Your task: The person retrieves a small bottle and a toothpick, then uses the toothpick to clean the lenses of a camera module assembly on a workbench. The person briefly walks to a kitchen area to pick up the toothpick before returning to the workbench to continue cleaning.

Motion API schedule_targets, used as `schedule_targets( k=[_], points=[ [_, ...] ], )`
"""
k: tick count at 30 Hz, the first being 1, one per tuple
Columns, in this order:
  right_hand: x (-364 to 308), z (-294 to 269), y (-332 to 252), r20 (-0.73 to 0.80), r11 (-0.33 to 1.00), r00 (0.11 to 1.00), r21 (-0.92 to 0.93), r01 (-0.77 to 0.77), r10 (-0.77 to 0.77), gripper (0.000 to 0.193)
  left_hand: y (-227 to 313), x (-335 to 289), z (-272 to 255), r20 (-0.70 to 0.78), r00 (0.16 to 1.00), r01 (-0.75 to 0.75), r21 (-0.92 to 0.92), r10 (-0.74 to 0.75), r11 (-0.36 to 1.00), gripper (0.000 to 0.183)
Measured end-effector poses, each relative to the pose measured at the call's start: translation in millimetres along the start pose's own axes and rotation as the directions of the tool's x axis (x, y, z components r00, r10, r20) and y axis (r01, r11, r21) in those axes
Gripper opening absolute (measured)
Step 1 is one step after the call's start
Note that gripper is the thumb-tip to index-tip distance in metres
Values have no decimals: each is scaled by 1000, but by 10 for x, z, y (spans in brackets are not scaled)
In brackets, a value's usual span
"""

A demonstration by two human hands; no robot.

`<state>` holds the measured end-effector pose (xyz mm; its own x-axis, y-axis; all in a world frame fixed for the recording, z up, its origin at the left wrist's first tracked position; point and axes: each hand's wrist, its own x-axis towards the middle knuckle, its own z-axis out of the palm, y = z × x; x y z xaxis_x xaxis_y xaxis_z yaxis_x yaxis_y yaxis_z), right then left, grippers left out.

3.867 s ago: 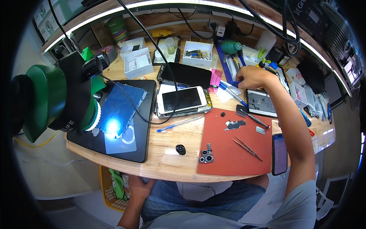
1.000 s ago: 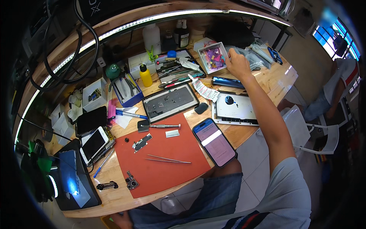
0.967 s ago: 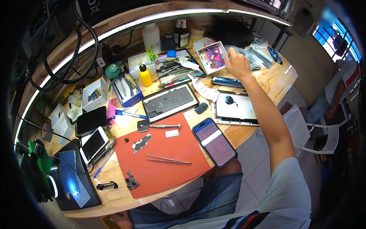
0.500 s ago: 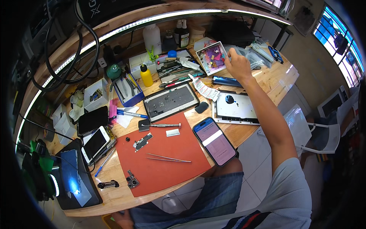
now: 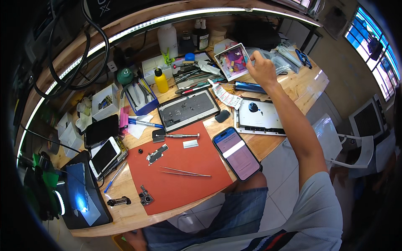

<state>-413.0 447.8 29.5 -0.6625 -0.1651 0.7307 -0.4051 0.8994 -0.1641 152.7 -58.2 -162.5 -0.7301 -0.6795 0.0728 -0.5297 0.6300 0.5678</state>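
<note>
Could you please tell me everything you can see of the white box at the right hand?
The white box is rectangular and open-topped, with thin walls that look like card. Small mixed pieces, many pink or purple, lie inside. It is toward the back of the wooden bench; the right hand appears to pinch its right rim. Whether its base is lifted is unclear.

Downward head view over workbench point(image 5: 302, 88)
</note>
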Motion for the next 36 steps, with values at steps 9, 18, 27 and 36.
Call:
schedule_targets(
  k=[9,18,27,36],
  points=[
    [66,-82,-10,128,989,983,46,-141,134,21,125,21,-9,20,999,40,-9,-40,999,57],
    [162,-91,122,247,954,927,-167,-247,283,34,550,22,-129,-17,986,164,-8,-164,986,64],
    [355,-64,-993,651,927,704,374,29,-285,20,364,31,-104,14,991,137,-4,-137,991,67],
    [403,307,-1283,797,958,534,255,128,-283,23,310,-25,-86,-11,998,67,78,-66,995,61]
  ],
)
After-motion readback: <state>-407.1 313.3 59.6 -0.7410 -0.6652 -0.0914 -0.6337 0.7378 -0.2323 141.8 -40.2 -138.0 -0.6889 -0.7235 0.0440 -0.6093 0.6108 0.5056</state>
